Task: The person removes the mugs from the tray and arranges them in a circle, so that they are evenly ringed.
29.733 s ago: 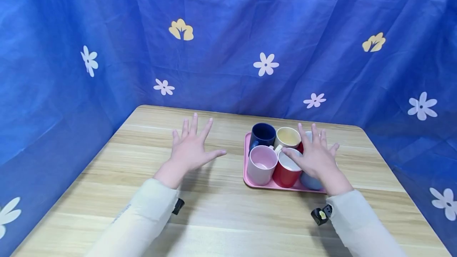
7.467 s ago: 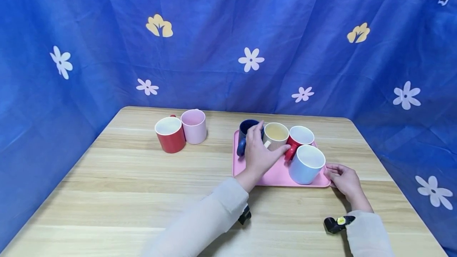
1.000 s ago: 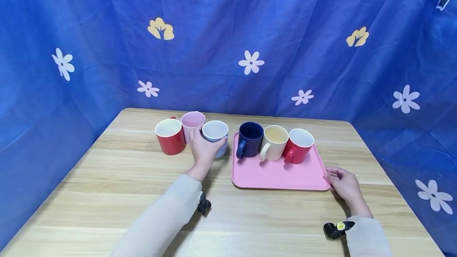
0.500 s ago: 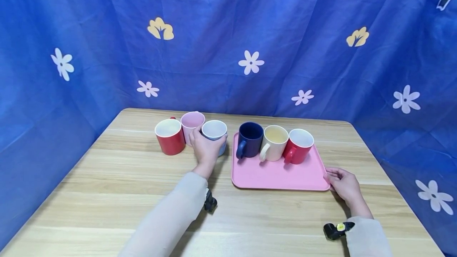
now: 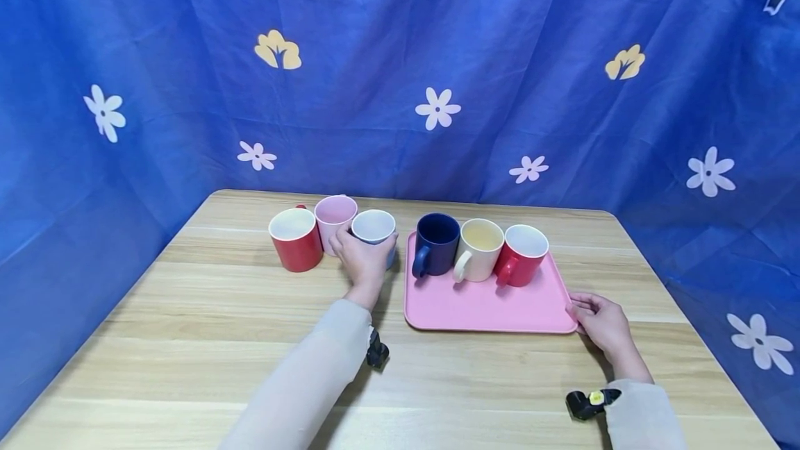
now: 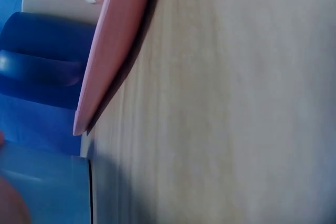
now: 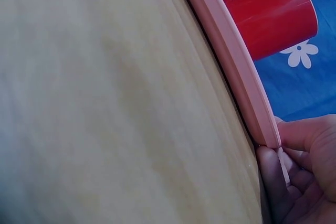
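My left hand (image 5: 361, 255) grips a light blue mug (image 5: 375, 226), white inside, held upright at the table just left of the pink tray (image 5: 487, 312). Its blue wall (image 6: 52, 187) shows at the lower left of the left wrist view, with part of a finger over it. A pink mug (image 5: 335, 212) stands close on its left, and beyond that a red mug (image 5: 298, 248). At the tray's front right corner my right hand (image 5: 601, 321) pinches the rim; the right wrist view shows thumb and fingers (image 7: 304, 132) about that edge.
Along the tray's back stand a navy mug (image 5: 435, 245), a cream mug (image 5: 480, 252) and another red mug (image 5: 521, 259), handles toward me. The wooden table (image 5: 475, 394) reaches back to a blue flowered cloth (image 5: 375, 89).
Since several seconds ago, the light blue mug has left the tray for the table beside the pink mug. Earlier still, all the mugs were on the tray. Lately the left forearm has swung slightly right.
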### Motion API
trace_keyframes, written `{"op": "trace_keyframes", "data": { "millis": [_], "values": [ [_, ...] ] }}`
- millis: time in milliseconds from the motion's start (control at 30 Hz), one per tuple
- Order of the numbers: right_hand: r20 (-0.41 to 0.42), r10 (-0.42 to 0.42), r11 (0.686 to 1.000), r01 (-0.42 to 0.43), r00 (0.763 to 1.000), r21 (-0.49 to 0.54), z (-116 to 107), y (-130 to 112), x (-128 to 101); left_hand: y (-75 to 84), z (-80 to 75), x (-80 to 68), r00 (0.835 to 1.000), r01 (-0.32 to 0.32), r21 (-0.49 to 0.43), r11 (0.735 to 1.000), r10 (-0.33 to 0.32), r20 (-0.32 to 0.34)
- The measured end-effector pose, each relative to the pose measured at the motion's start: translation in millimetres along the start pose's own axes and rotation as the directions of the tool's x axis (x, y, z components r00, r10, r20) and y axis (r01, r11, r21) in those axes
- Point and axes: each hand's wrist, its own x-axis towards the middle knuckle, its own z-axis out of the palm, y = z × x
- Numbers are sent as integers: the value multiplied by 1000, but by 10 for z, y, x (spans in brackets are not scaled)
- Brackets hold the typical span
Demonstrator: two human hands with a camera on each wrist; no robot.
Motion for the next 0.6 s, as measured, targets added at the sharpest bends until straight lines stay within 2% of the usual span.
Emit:
{"op": "trace_keyframes", "data": {
  "millis": [300,600],
  "values": [
    [3,1,1000,-1,1000,-2,-2,-15,-5,-12,45,4,999,-9,-14,1000,8,-46],
    [-1,2,1000,-2,1000,-3,-1,-1,0,-3,19,-36,1000,-5,-31,1000,4,-19]
  ]
}}
